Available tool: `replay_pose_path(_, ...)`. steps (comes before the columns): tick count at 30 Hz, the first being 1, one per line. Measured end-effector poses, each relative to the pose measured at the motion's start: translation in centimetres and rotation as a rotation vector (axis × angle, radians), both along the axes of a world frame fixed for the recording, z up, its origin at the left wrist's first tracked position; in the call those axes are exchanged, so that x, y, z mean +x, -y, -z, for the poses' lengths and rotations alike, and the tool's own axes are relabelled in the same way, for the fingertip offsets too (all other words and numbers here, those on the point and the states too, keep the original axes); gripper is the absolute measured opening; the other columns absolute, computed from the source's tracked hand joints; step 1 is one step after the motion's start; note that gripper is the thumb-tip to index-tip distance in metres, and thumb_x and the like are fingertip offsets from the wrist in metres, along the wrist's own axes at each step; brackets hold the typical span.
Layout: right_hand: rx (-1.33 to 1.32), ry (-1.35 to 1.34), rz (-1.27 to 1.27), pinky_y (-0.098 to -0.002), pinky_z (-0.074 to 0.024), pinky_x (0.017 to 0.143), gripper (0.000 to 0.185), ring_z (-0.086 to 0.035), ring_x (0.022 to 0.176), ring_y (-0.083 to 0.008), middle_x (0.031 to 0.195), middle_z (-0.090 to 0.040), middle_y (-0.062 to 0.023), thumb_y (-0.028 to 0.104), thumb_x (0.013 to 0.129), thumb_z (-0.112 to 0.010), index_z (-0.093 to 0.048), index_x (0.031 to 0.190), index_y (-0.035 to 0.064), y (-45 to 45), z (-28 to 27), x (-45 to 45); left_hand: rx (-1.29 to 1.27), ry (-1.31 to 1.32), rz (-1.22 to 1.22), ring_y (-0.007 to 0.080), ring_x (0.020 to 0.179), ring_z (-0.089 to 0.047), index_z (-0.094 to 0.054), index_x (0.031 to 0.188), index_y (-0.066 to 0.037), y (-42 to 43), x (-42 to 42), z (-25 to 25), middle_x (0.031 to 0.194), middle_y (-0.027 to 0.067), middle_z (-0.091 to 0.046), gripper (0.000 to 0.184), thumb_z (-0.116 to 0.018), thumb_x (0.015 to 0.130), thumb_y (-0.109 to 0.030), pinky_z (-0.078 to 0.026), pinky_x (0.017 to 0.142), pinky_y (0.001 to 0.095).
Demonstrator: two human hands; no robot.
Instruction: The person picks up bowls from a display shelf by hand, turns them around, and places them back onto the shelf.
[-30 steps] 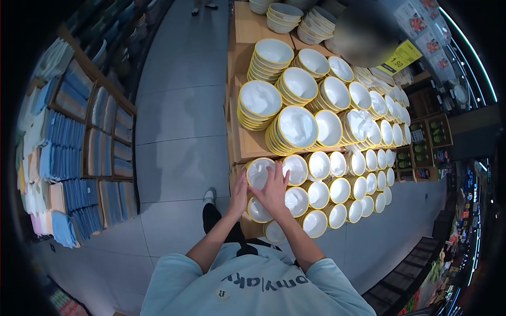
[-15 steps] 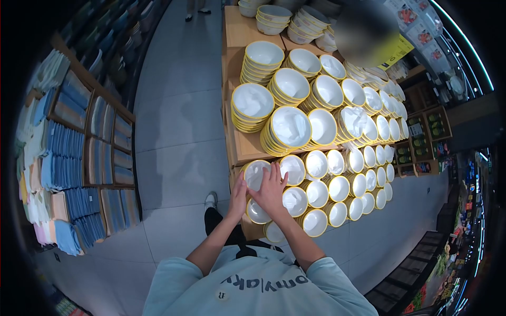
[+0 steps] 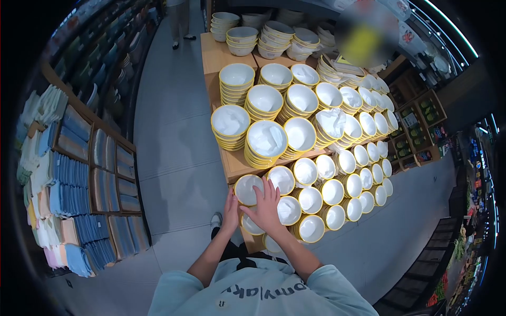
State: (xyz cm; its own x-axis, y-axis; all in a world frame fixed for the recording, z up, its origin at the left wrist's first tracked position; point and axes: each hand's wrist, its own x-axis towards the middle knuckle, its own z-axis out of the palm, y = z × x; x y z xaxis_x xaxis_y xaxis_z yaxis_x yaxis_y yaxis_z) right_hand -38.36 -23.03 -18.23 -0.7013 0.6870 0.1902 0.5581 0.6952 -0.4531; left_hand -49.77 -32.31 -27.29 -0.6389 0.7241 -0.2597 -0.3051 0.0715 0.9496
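Right grip [image 3: 266,209] partly hides white bowl [image 3: 246,189]; contact unclear.

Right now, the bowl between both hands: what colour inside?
The bowl is white inside, clearest in the head view.

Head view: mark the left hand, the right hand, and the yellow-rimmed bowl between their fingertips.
Left hand [image 3: 230,215]: head view, on the back of the hand.
Right hand [image 3: 268,212]: head view, on its back.
Bowl [image 3: 246,189]: head view, on its white inside.

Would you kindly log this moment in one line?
yellow-rimmed bowl: lower tier; left hand: at its left side; right hand: spread at its right side
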Motion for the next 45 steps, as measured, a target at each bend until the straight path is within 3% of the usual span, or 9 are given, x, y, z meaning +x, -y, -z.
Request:
replay_pose_path(5, -0.019, -0.231, 0.077, -0.0564, -0.0230, 0.118, 0.060, -0.028, 0.146, -0.0451, 0.157, -0.033, -0.0218, 0.027, 0.084, -0.081, -0.054, 0.133, 0.0044, -0.3, -1.4, 6.7, -0.023, -0.118, -0.112, 0.0181, 0.121, -0.048, -0.050, 0.132, 0.000, 0.5, -1.1, -0.4, 0.129, 0.0098, -0.052, 0.033, -0.049, 0.106, -0.020, -0.038, 0.106, 0.0319)
replay_pose_path(9, -0.082, -0.346, 0.166, -0.0549, -0.0287, 0.115, 0.049, -0.035, 0.142, -0.0447, 0.153, -0.037, -0.0231, 0.026, 0.087, -0.079, -0.059, 0.125, 0.0037, -0.9, -1.5, 13.1, -0.010, -0.230, -0.258, 0.0168, 0.115, -0.051, -0.054, 0.126, -0.001, 1.1, -2.0, -1.8, 0.122, 0.0085, -0.056, 0.028, -0.053, 0.104, -0.017, -0.041, 0.102, 0.0311)
replay_pose_path(12, -0.188, -0.531, 0.275, -0.0440, -0.0440, 0.104, 0.027, -0.056, 0.125, -0.0329, 0.133, -0.058, -0.0214, 0.019, 0.091, -0.074, -0.065, 0.110, 0.0020, -1.1, -1.0, 17.0, 0.027, -0.263, -0.314, 0.0158, 0.110, -0.054, -0.057, 0.122, -0.001, 0.9, -0.5, -3.1, 0.117, 0.0076, -0.058, 0.024, -0.056, 0.103, -0.015, -0.043, 0.099, 0.0305)
replay_pose_path(14, -0.576, -0.707, 0.350, -0.0315, -0.0510, 0.080, 0.017, -0.064, 0.089, -0.0168, 0.093, -0.068, -0.0106, 0.016, 0.098, -0.068, -0.064, 0.089, 0.0018, -1.2, 0.1, 19.0, 0.050, -0.258, -0.290, 0.0137, 0.103, -0.054, -0.057, 0.116, -0.002, 1.0, 2.3, -4.8, 0.109, 0.0055, -0.058, 0.017, -0.057, 0.102, -0.012, -0.044, 0.094, 0.0289)
replay_pose_path(17, -0.734, -0.872, 0.451, -0.0259, -0.0410, 0.059, 0.033, -0.050, 0.062, -0.0075, 0.065, -0.054, 0.0031, 0.018, 0.103, -0.060, -0.055, 0.073, 0.0058, -0.8, 0.1, 21.0, 0.084, -0.245, -0.219, 0.0086, 0.086, -0.052, -0.057, 0.100, -0.004, 1.0, 7.6, -7.5, 0.093, 0.0002, -0.056, 0.003, -0.058, 0.099, -0.006, -0.045, 0.081, 0.0248)
replay_pose_path(21, -0.825, -1.001, 0.641, -0.0253, -0.0215, 0.045, 0.041, -0.033, 0.049, -0.0040, 0.057, -0.040, 0.0059, 0.020, 0.104, -0.059, -0.045, 0.066, 0.0129, 0.7, -0.7, 23.2, 0.150, -0.119, 0.024, 0.0067, 0.079, -0.053, -0.058, 0.099, -0.004, 1.0, 13.2, -7.2, 0.087, -0.0009, -0.056, 0.008, -0.061, 0.094, 0.002, -0.045, 0.072, 0.0221)
replay_pose_path(27, -0.785, -1.154, 0.819, -0.0263, -0.0243, 0.046, 0.042, -0.034, 0.049, -0.0062, 0.057, -0.042, 0.0042, 0.020, 0.104, -0.060, -0.044, 0.065, 0.0120, 5.6, -2.3, 26.1, 0.135, -0.078, 0.442, 0.0066, 0.076, -0.053, -0.061, 0.106, -0.003, 1.2, 16.1, -6.8, 0.084, -0.0011, -0.055, 0.019, -0.060, 0.089, 0.007, -0.046, 0.071, 0.0217)
replay_pose_path(35, -0.781, -1.134, 0.871, -0.0261, -0.0324, 0.048, 0.034, -0.043, 0.050, -0.0090, 0.058, -0.047, 0.0010, 0.019, 0.104, -0.059, -0.049, 0.072, 0.0110, 8.0, -0.5, 30.6, 0.153, -0.100, 0.466, 0.0070, 0.075, -0.056, -0.062, 0.103, -0.001, 2.1, 19.8, -6.6, 0.082, -0.0007, -0.055, 0.020, -0.059, 0.086, 0.009, -0.049, 0.072, 0.0225)
replay_pose_path(45, -0.886, -1.401, 0.878, -0.0271, -0.0431, 0.056, 0.013, -0.053, 0.060, -0.0121, 0.074, -0.057, -0.0022, 0.014, 0.103, -0.058, -0.058, 0.092, 0.0070, -0.6, 1.2, 51.6, 0.171, -0.119, 0.685, 0.0065, 0.073, -0.047, -0.063, 0.097, -0.001, -6.1, 43.1, -4.7, 0.077, -0.0024, -0.047, 0.022, -0.058, 0.079, 0.011, -0.040, 0.063, 0.0235)
